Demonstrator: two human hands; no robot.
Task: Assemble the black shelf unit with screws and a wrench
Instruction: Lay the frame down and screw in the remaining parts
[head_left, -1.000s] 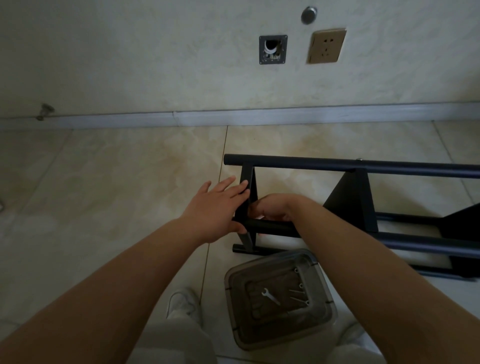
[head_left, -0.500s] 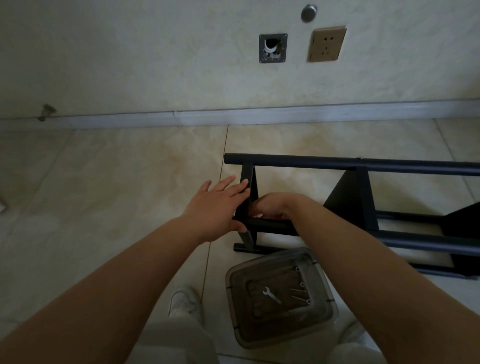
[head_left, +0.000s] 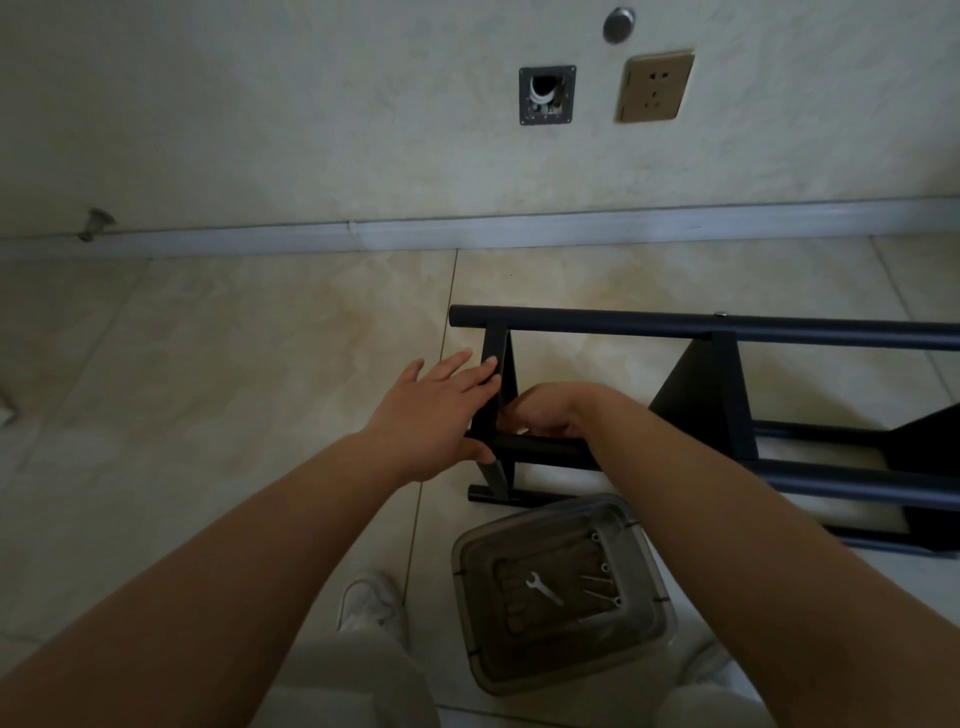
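The black shelf unit (head_left: 727, 330) lies on its side on the tiled floor, with its end panel (head_left: 497, 347) facing left. My left hand (head_left: 431, 410) presses flat against the outer face of that panel, fingers straight and thumb by the end of a round tube (head_left: 540, 447). My right hand (head_left: 550, 410) reaches in behind the panel above the same tube with its fingers curled. Its fingertips are hidden, so what it holds cannot be seen. A small silver wrench (head_left: 543, 588) and a few long screws (head_left: 602, 587) lie in a clear plastic container (head_left: 647, 561) near my feet.
The wall with a socket (head_left: 655, 85) and a baseboard (head_left: 467, 231) runs behind the shelf. My white shoe (head_left: 369, 603) stands left of the container. Open tiled floor spreads to the left.
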